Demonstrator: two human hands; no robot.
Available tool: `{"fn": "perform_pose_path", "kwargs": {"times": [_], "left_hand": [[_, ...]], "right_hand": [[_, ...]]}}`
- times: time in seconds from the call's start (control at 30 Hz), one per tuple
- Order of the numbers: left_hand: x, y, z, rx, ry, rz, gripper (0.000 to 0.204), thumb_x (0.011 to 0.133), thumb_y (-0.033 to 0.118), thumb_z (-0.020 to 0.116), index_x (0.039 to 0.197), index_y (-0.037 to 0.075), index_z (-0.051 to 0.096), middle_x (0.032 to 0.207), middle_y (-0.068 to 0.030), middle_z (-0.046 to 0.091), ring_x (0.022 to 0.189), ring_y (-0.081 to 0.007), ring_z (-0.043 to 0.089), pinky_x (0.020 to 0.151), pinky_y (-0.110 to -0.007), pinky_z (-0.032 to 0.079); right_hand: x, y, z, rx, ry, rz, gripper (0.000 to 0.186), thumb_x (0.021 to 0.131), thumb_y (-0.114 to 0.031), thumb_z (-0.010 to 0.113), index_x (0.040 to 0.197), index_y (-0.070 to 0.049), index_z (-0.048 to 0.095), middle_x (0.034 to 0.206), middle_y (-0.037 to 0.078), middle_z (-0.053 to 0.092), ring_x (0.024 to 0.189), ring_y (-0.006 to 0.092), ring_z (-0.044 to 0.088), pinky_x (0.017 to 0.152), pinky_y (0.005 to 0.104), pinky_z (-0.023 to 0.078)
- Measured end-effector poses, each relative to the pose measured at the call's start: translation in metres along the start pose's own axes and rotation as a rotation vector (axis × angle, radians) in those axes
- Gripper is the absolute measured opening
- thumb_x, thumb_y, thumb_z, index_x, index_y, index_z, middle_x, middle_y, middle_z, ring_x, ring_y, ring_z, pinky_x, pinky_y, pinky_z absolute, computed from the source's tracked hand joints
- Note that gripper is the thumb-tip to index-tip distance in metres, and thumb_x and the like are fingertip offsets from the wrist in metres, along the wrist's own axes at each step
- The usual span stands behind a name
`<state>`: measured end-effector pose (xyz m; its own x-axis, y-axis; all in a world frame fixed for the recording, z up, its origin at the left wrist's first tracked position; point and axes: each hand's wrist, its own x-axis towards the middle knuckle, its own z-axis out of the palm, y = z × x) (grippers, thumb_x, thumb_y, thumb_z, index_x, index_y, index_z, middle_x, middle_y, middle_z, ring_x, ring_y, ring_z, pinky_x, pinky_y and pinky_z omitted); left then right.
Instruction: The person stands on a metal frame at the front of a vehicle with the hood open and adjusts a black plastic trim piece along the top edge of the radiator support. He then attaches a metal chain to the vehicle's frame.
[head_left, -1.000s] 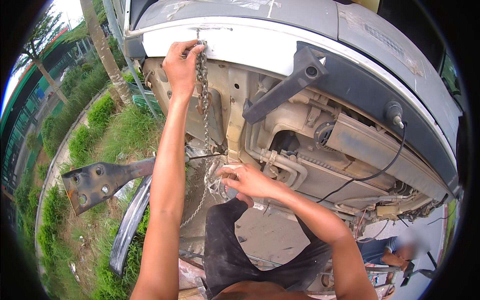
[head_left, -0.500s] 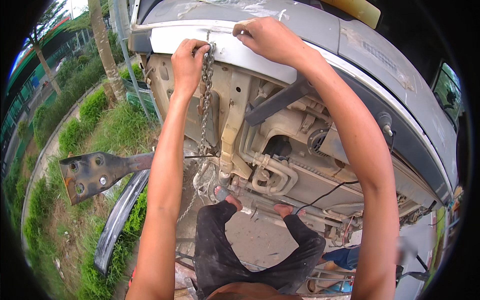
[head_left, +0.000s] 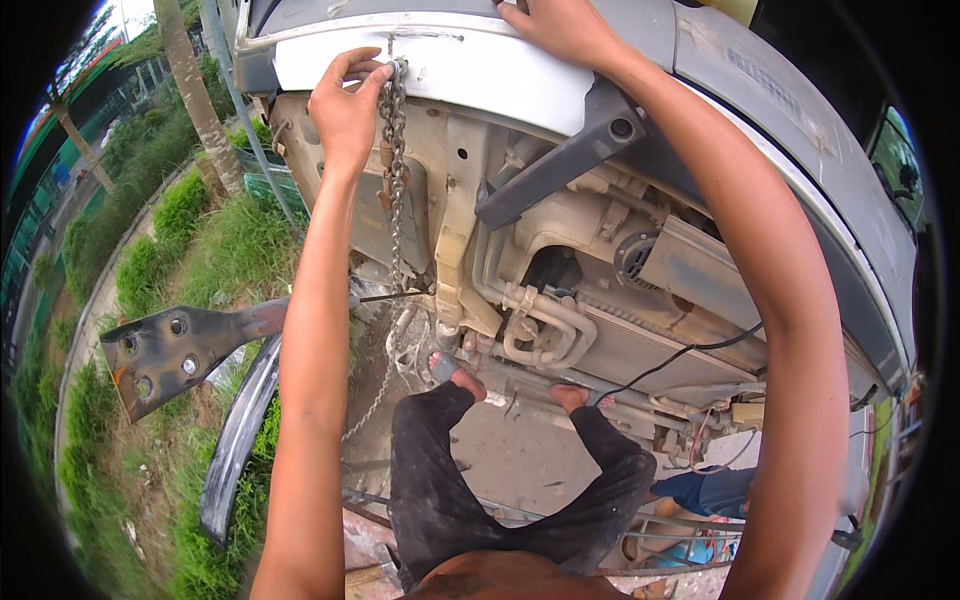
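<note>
My left hand (head_left: 345, 110) pinches the upper end of a rusty metal chain (head_left: 397, 150) between thumb and fingers, against a white panel (head_left: 500, 85) on the vehicle's body. From there the chain hangs in doubled strands, with a rusty fitting (head_left: 386, 165) among them. At the top edge my right hand (head_left: 560, 28) is over the grey bodywork above the panel; its fingertips are cut off, so its grip does not show. A thin slit or rod-like mark (head_left: 430, 37) runs across the panel between the hands.
A dark bracket arm (head_left: 550, 165) juts out below the panel. At left, a drilled metal plate (head_left: 165, 350) sticks out over grass beside a curved dark strip (head_left: 235, 440). A black cable (head_left: 680, 352) crosses the underbody. Another person's blue clothing (head_left: 705, 492) shows at lower right.
My right hand has moved up and to the right, partly out of view, uncovering the mark on the panel. My left hand keeps its pinch on the chain while the whole view shifts slightly.
</note>
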<state>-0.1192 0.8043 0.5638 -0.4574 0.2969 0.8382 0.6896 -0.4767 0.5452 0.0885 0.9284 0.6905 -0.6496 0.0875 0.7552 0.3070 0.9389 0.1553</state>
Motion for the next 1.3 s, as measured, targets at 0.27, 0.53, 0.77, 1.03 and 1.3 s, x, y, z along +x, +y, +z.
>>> {"fn": "perform_pose_path", "kwargs": {"times": [0.27,0.53,0.77,1.03,1.3], "left_hand": [[0.0,0.013,0.002,0.246,-0.017,-0.067,0.015,0.082,0.009,0.073,0.095,0.002,0.07,0.086,-0.0083,0.071,0.078,-0.016,0.066,0.071,-0.029,0.051],[-0.001,-0.002,-0.002,0.262,0.008,0.383,0.014,0.085,0.01,0.07,0.097,0.003,0.068,0.084,-0.0095,0.068,0.075,-0.0207,0.066,0.07,-0.031,0.051],[-0.004,0.0,0.006,0.339,0.004,-0.047,0.025,0.092,0.025,0.067,0.095,0.001,0.066,0.086,-0.0137,0.069,0.075,-0.0286,0.065,0.07,-0.037,0.05],[0.0,0.0,0.001,0.399,-0.015,0.395,0.028,0.098,0.028,0.057,0.097,0.0,0.059,0.092,-0.0203,0.064,0.084,-0.0377,0.062,0.074,-0.047,0.048],[0.009,0.007,0.004,0.525,-0.188,0.092,0.028,0.1,0.026,0.05,0.098,0.0,0.058,0.088,-0.0231,0.065,0.088,-0.042,0.063,0.074,-0.048,0.048]], "right_hand": [[-0.002,0.003,0.001,0.025,0.005,0.043,0.021,0.082,-0.014,0.056,0.088,0.002,0.068,0.086,0.028,0.064,0.083,0.0443,0.062,0.077,0.0485,0.05],[0.0,0.003,0.004,0.012,0.055,0.021,0.022,0.082,-0.014,0.056,0.089,0.002,0.069,0.09,0.027,0.065,0.084,0.043,0.064,0.078,0.0472,0.05],[-0.001,0.002,0.001,0.001,0.014,0.042,0.023,0.081,-0.014,0.055,0.089,0.003,0.069,0.086,0.028,0.066,0.085,0.0421,0.065,0.079,0.0466,0.051],[0.001,0.005,0.003,-0.003,0.056,0.009,0.024,0.08,-0.015,0.055,0.089,0.003,0.069,0.082,0.028,0.066,0.082,0.0427,0.065,0.078,0.0478,0.051],[0.0,0.004,0.002,-0.001,0.031,0.05,0.026,0.079,-0.015,0.055,0.09,0.003,0.07,0.084,0.028,0.066,0.082,0.0428,0.065,0.078,0.048,0.052]]}}
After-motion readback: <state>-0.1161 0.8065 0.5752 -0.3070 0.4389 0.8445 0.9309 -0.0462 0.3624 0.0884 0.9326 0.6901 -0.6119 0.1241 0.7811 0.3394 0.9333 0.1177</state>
